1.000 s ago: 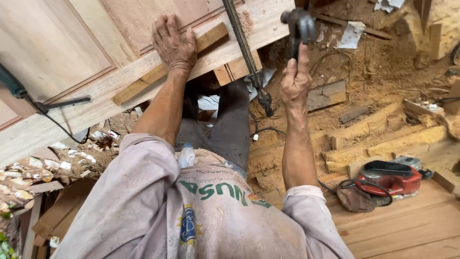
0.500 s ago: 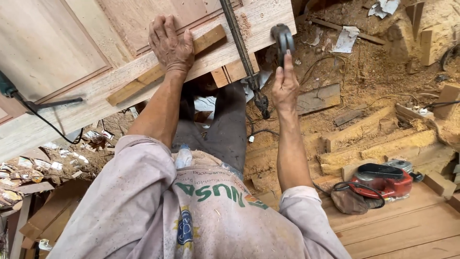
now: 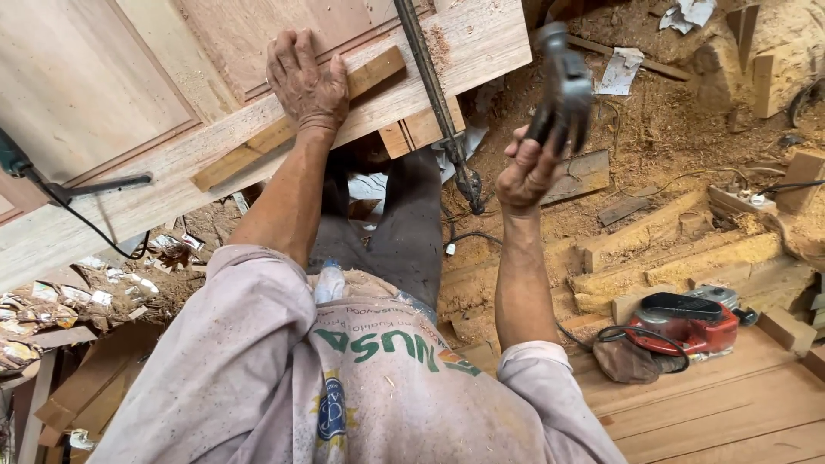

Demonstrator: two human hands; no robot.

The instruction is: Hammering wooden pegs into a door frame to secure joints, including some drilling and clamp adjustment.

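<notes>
The left hand (image 3: 305,77) lies flat, fingers spread and open, on a narrow wooden strip (image 3: 296,120) that rests along the edge rail of a panelled wooden door (image 3: 129,103), and that pressing palm looks like it is there to pin the strip in place. Off the door's near corner, the right hand (image 3: 526,172) is lifted clear of the wood, fingers closed around the handle of a hammer (image 3: 563,90), its blurred head raised above the fist and tilted toward the door. A long metal bar clamp (image 3: 434,94) crosses the door beside the strip and drops off its edge, apparently squeezing the frame together. A dark power tool with a cord (image 3: 51,185) sits on the door's far left side. Below the door, the floor (image 3: 653,146) is thick with sawdust, offcuts and scraps of paper. Further from the door, a red electric planer (image 3: 683,322) rests on pale planks (image 3: 730,412), near stacked timber lengths.
</notes>
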